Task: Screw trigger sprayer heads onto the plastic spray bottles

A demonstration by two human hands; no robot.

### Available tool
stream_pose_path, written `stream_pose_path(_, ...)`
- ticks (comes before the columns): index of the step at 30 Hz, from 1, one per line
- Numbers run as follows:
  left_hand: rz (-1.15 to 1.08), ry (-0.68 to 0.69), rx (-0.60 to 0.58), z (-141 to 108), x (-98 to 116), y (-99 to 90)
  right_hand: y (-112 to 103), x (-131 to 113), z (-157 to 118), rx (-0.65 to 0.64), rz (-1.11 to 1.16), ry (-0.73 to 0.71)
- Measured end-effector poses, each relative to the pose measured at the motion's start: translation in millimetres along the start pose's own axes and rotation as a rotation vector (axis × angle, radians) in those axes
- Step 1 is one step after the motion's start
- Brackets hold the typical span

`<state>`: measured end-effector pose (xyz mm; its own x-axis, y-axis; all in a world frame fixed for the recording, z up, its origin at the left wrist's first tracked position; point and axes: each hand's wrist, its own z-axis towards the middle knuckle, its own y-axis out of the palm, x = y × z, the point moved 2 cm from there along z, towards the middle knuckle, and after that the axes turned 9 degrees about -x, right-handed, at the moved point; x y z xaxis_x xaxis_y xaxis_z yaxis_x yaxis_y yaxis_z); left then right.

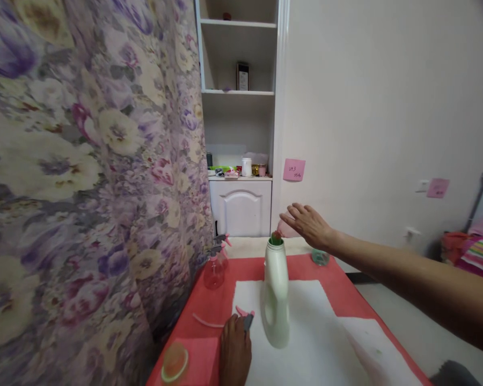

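Note:
A pale green jug [277, 300] with a side handle stands upright on white paper, with something green [276, 241] in its mouth, possibly a funnel. My right hand [308, 224] reaches in from the right, its fingers over a translucent pink bottle [288, 227]. That bottle is tilted, its reddish neck end at the jug's mouth. Low in the view, my left hand [235, 348] is closed around a pink and grey spray head [247, 317]. A thin pale tube [206, 321] extends from it to the left. Whether liquid flows cannot be seen.
Clear pink spray bottles [213, 273] stand at the table's left rear. A greenish cup [320, 257] sits at the right rear, a round cap-like piece [175, 363] at the front left. White paper [306, 354] covers part of the red tablecloth [193, 321]. A floral curtain [84, 187] hangs left.

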<state>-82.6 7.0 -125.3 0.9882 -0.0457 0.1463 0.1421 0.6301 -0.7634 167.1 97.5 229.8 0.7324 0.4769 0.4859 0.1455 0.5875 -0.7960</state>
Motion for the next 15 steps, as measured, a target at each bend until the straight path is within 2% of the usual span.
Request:
stream_pose_path(4,0.026,-0.004,-0.048,6,7,-15.3,16,10,-16,0.012,0.266,0.132)
stream_pose_path(8,0.032,-0.027,-0.128,15,13,-32.7,58,7,-61,0.008,0.618,0.294)
stream_pose_path(11,0.042,-0.035,-0.166,19,18,-40.0,106,-21,-115,-0.006,0.876,0.324)
stream_pose_path(13,0.061,-0.053,-0.201,20,20,-43.2,138,-53,-153,0.001,1.105,0.324)
stream_pose_path(15,0.091,-0.082,-0.248,21,23,-46.3,165,-91,-185,-0.005,1.209,0.342)
